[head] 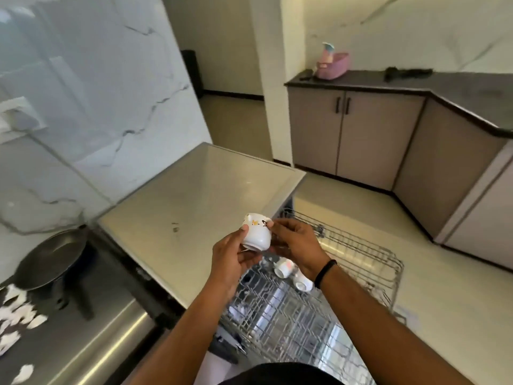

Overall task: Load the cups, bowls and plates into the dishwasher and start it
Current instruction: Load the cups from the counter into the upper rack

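No legible text, brand, number or sign appears in this view. The white cup [256, 234], held just above frame centre, carries small black and orange markings near its rim at about 12 o'clock on its body; they are too blurred to read as characters.

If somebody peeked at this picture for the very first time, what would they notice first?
Probably the small white cup in the middle, held sideways by both the left hand and the right hand. Just below it sits the pulled-out wire dishwasher rack, with two more white cups lying in it. A dark pan rests at the far left.
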Demonstrator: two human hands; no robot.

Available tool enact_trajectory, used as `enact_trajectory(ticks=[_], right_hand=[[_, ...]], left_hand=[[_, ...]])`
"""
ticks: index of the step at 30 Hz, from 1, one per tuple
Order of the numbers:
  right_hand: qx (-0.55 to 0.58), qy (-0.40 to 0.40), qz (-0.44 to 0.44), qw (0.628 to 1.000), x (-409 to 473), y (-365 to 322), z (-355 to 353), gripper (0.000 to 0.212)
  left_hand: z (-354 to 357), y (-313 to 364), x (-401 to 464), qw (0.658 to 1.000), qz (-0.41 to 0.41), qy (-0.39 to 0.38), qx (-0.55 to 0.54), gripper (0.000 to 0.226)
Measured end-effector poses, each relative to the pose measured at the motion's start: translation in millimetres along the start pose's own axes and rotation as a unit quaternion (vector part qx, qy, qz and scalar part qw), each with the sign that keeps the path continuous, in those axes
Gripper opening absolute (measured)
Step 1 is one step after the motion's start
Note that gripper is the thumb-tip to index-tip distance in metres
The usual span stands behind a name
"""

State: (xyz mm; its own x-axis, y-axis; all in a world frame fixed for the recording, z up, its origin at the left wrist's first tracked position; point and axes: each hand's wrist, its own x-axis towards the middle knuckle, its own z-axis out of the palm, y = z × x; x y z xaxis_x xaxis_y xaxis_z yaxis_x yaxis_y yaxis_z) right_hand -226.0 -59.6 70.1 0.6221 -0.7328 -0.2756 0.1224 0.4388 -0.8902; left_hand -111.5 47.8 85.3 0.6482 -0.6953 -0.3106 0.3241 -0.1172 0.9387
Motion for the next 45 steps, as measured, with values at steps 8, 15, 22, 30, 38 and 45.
enact_trajectory(ticks=[8, 15, 22, 30, 38, 45], right_hand=[[0.039, 0.119, 0.081, 0.989, -12, 51, -81, 0.011], [0.008, 0.225, 0.169, 0.960, -10, 117, -130, 0.012], [-0.025, 0.288, 0.230, 0.929, 28, 174, -166, 0.011], [-0.114, 0.334, 0.279, 0.893, 82, 235, -198, 0.032], [-0.160, 0.350, 0.305, 0.871, 120, 263, -218, 0.034], [-0.209, 0.336, 0.317, 0.862, 133, 268, -220, 0.041]], left_hand=[[44, -71, 22, 0.987, -0.109, -0.079, 0.086, 0.024], [48, -148, 51, 0.947, -0.245, -0.145, 0.150, 0.043], [55, -225, 94, 0.911, -0.284, -0.190, 0.230, 0.059], [76, -292, 154, 0.874, -0.266, -0.204, 0.353, 0.049], [85, -340, 175, 0.887, -0.249, -0.150, 0.359, 0.036], [84, -347, 174, 0.890, -0.243, -0.136, 0.361, 0.022]])
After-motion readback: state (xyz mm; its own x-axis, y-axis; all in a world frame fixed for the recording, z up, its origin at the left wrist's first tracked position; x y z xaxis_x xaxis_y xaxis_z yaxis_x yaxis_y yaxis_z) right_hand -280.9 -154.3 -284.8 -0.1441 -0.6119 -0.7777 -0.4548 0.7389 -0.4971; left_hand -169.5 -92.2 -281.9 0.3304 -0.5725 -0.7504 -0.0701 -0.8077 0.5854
